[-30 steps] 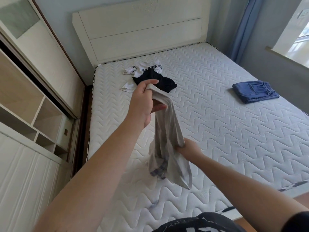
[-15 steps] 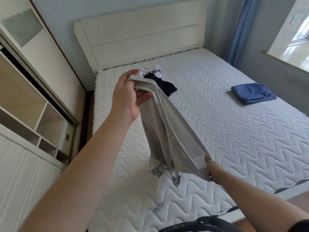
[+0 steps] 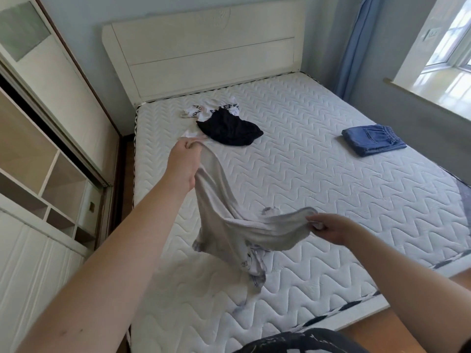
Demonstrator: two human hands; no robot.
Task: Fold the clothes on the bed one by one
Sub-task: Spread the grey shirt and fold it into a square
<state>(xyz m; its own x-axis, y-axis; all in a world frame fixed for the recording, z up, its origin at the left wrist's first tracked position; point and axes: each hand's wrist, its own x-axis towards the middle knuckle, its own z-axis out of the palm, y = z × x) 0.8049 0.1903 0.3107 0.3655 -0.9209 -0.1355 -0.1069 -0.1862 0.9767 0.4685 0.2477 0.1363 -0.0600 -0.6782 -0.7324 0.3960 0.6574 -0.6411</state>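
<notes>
Currently:
Garment: grey garment [image 3: 224, 225] was held over the bed [image 3: 331, 187]; judged soft, light, floppy.
Hands: left hand [image 3: 184, 159] and right hand [image 3: 328, 229] were each clenched on an edge.
Hold: best taken by corners.

The left arm is stretched far out and the left hand [image 3: 184, 163] is curled tight around cloth. The right hand [image 3: 328, 229] is held lower, nearer the body, fingers pinched on cloth.

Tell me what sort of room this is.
Most likely a bedroom: a bare quilted mattress with a white headboard, an open wardrobe beside it, and a curtained window.
</notes>
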